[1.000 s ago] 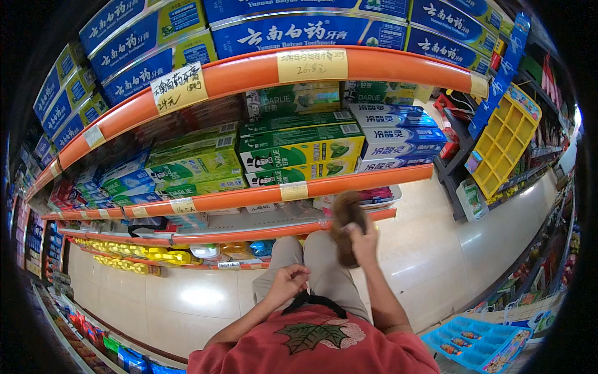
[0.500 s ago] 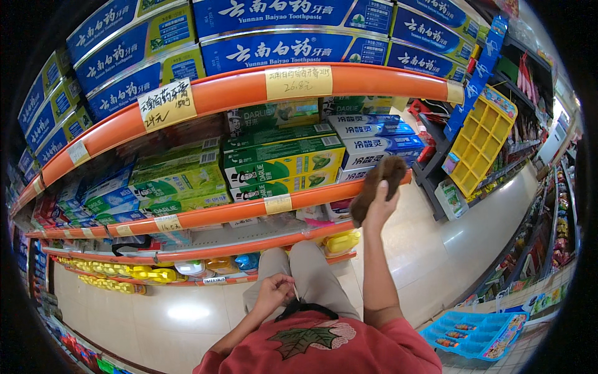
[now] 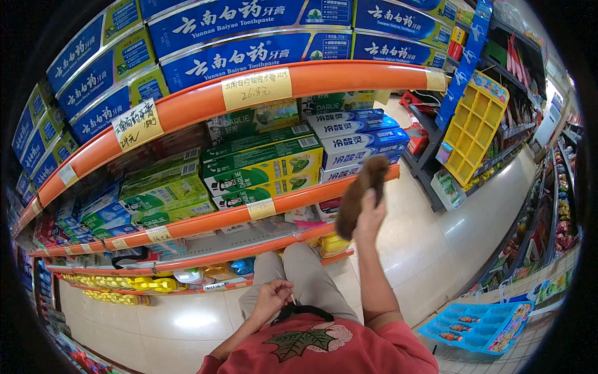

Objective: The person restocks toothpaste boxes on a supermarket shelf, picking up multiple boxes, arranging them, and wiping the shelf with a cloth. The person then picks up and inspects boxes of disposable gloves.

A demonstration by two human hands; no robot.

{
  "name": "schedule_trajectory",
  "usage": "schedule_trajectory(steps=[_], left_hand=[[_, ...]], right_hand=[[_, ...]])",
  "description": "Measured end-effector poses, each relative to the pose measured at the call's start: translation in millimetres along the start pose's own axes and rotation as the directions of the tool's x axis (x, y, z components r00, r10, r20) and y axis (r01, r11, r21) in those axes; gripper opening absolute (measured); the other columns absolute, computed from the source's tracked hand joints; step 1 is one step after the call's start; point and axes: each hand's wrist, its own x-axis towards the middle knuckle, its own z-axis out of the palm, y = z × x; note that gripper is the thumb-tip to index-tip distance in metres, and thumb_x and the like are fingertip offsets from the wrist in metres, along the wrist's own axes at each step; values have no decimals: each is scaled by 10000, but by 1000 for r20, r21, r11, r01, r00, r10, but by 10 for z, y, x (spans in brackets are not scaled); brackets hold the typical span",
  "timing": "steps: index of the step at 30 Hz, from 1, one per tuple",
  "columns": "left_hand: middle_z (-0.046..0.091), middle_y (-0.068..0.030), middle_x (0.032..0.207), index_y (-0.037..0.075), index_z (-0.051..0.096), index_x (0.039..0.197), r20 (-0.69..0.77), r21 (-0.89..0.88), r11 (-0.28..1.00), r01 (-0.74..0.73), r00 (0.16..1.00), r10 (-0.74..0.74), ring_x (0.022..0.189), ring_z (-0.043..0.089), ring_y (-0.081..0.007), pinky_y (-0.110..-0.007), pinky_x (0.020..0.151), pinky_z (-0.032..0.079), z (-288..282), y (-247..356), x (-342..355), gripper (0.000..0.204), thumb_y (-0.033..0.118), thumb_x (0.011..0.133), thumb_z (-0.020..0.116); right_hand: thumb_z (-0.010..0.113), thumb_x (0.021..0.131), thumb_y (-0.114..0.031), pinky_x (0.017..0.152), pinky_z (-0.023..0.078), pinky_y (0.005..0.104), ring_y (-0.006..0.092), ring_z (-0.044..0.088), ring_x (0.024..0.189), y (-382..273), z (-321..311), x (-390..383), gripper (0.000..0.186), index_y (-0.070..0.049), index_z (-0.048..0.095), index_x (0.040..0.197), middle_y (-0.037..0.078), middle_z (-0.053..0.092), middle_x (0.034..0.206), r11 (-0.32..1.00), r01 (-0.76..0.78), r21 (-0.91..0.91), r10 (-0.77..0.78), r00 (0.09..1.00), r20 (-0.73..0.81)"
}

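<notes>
The right hand (image 3: 369,219) is raised before the right end of the middle orange shelf edge (image 3: 308,193), its fingers wrapped around a brown oblong pad (image 3: 360,202); the thumb shows on the near side, while most of the grip is hidden behind. The pad looks soft or fuzzy, though its exact kind is unclear. It stands tilted, its top leaning right, and overlaps that end of the shelf edge in view; whether the two touch cannot be told.

The left hand (image 3: 274,296) is below the middle shelf edge, over the lap of the grey trousers (image 3: 298,271). Its fingers are curled, and a thin pale strip (image 3: 293,300) shows just beneath the tips; whether they pinch it cannot be told.

Directly above the middle shelf edge sit green-and-yellow toothpaste boxes (image 3: 265,169), with white-and-blue toothpaste boxes (image 3: 358,142) stacked toward its right end and light-green boxes (image 3: 165,190) to their left. A yellow price tag (image 3: 261,209) is fixed on the edge. Higher over it, blue toothpaste boxes (image 3: 240,59) are stacked behind the upper orange shelf edge (image 3: 193,103). Below its left part are yellow bottles (image 3: 134,283). A yellow compartment tray (image 3: 478,128) stands tilted beyond its right end.
</notes>
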Motion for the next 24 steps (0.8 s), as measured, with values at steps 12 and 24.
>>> schedule_trajectory(steps=[12,24], left_hand=[[576,-35,749,-17,564,908,36,-16,1000,12,999,-11,620,558,-95,-204,535,442,70,-20,8,122,53,831,499],[554,-37,711,-25,555,891,1,-52,999,14,1000,-14,588,533,-91,-207,512,422,-33,-36,-43,124,37,808,486]], right_hand=[[530,837,-311,902,314,397,335,418,1031,269,76,238,495,36,413,1170,213,425,1104,911,173,-375,-195,980,-23],[554,815,-206,912,334,349,297,451,1036,175,397,-646,453,46,413,1164,181,466,1107,924,345,-165,-184,779,599]])
